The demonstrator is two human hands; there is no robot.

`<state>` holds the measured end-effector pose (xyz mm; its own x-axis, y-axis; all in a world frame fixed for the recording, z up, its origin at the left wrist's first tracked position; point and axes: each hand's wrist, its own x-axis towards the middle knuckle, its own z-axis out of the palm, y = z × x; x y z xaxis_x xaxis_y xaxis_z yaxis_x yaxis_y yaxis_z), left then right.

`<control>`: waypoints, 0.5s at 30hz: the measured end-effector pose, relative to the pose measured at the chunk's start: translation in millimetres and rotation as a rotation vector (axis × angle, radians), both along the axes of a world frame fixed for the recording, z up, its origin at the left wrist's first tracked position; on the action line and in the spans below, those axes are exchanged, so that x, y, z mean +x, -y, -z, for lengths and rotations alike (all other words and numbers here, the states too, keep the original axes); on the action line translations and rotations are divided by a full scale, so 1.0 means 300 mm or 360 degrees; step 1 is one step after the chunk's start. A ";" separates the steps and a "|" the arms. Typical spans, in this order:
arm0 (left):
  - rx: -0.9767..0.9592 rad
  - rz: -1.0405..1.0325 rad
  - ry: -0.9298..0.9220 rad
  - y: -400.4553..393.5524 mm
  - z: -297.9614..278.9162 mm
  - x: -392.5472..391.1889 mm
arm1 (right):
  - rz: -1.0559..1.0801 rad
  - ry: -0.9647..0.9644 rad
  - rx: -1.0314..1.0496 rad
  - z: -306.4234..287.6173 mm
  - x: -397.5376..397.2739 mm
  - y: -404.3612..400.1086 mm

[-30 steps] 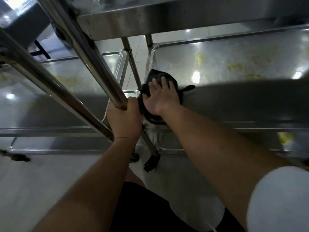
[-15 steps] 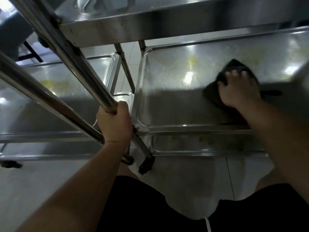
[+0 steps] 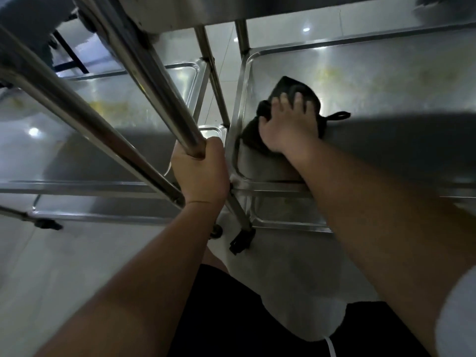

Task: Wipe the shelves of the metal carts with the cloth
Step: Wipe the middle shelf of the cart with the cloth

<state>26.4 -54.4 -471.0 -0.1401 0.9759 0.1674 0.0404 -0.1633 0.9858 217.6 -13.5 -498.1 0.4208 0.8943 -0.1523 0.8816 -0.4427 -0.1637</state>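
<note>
Pale tiled floor [image 3: 64,266] runs under everything, widest open stretch below and to the left of the left arm. Two metal carts stand side by side w/ a narrow gap of floor between them, just ahead of the left hand. Right cart's middle shelf [image 3: 386,104] is the biggest surface: a shallow tray w/ raised rim, spreading wide to the right of the right hand, near half in shadow, yellowish smears on the lit far half. Lots of free shelf to the right and ahead of that hand; to its left the rim is close, and the rounded near-left corner sits just below the wrist. Left cart's shelf [image 3: 77,124] lies left of the left hand, beyond two slanted tubes, also w/ yellow marks. Lower shelf [image 3: 288,210] shows under the right forearm.

Left hand [image 3: 199,168] is wrapped tight round the cart's slanted post [image 3: 154,81], fist closed on it. Right hand [image 3: 288,124] lies palm-down on the black cloth [image 3: 288,86], fingers spread and fairly straight, pressing it flat on the shelf near the left rim. Cloth's small loop [image 3: 337,115] sticks out right of the hand. Caster [image 3: 240,240] sits below, between the forearms.
</note>
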 end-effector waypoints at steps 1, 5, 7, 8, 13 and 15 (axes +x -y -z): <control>0.0007 -0.0013 -0.0014 -0.004 0.004 -0.001 | -0.0096 -0.0016 0.0005 0.002 -0.048 -0.031; 0.0000 -0.0020 -0.0041 -0.008 0.004 0.000 | -0.0344 -0.0100 0.0042 0.003 -0.118 -0.087; -0.0015 -0.0006 -0.0042 -0.009 -0.001 0.006 | -0.0503 -0.0109 0.0034 0.002 -0.110 -0.062; -0.0021 -0.0002 -0.0057 -0.010 -0.003 0.005 | -0.0581 -0.0101 0.0030 0.005 -0.113 -0.035; -0.0041 -0.0035 -0.0148 -0.027 0.009 -0.005 | -0.0783 -0.0116 0.0055 0.014 -0.158 0.136; -0.0044 -0.0064 -0.0190 -0.030 0.012 -0.004 | -0.0817 -0.0149 0.0051 0.005 -0.158 0.198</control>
<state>25.1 -45.5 -474.6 -0.1596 0.9744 0.1586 0.1639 -0.1323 0.9776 170.3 -72.9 -499.5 -0.0871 0.9867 -0.1374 0.9648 0.0492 -0.2585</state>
